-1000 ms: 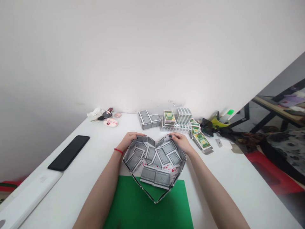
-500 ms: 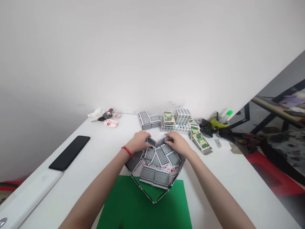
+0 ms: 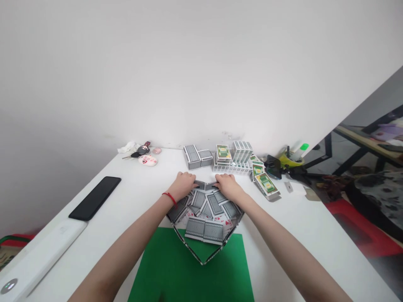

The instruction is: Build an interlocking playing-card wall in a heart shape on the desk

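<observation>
Black phone [image 3: 95, 198] beside long white device [image 3: 42, 253], crumpled tissue [image 3: 128, 147], yellow-green container [image 3: 288, 162]

- Red bracelet [image 3: 170, 199], thin and cord-like, around the wrist just behind the left hand's [image 3: 183, 184] grip; a short end hangs from it.
- Dark nail [image 3: 196, 185] at the left hand's grip.
- Dark nail [image 3: 214, 186] at the right hand's [image 3: 229, 186] grip.
- Both forearms bare and slender behind the grip, widening toward the elbows.
</observation>
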`<state>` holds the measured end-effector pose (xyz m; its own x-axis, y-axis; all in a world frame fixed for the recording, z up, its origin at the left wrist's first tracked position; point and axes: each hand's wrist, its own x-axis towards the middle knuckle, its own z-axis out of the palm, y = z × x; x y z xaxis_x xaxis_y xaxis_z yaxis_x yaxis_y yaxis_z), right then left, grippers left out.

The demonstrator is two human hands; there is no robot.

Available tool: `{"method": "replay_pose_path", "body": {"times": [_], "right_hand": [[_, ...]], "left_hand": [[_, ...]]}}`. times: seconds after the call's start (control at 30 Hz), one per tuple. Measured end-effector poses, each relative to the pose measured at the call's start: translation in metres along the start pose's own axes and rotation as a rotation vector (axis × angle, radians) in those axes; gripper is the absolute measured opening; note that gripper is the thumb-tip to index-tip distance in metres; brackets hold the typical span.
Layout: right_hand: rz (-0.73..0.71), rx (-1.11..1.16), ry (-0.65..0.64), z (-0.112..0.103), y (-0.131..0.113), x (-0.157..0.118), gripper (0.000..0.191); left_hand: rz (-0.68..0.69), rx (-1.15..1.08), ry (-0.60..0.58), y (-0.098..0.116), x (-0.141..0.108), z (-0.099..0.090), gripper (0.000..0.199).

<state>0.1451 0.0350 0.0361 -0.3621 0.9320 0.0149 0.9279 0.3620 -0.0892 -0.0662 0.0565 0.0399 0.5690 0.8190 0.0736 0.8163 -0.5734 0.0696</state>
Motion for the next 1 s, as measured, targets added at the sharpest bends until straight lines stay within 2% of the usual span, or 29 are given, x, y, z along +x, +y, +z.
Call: {"method": "replay_pose_path", "body": {"times": [0.37,0.7,1.0], "right_hand": [[-0.119,-0.104,-0.024,0.0,0.001,-0.003,0.01],[-0.314,-0.163,-0.031,-0.002,0.001,0.002,0.012],[-0.411,-0.229,0.019,-0.004,-0.009,0.003,0.011]], "left_hand": [[0.173,0.184,-0.044,-0.006,-0.005,-0.005,0.019],[0.348,0.189,-0.054,-0.015,-0.007,-0.007,0.015],[0.404,0.208,-0.058,-0.017,-0.003,-0.009,0.018]]}}
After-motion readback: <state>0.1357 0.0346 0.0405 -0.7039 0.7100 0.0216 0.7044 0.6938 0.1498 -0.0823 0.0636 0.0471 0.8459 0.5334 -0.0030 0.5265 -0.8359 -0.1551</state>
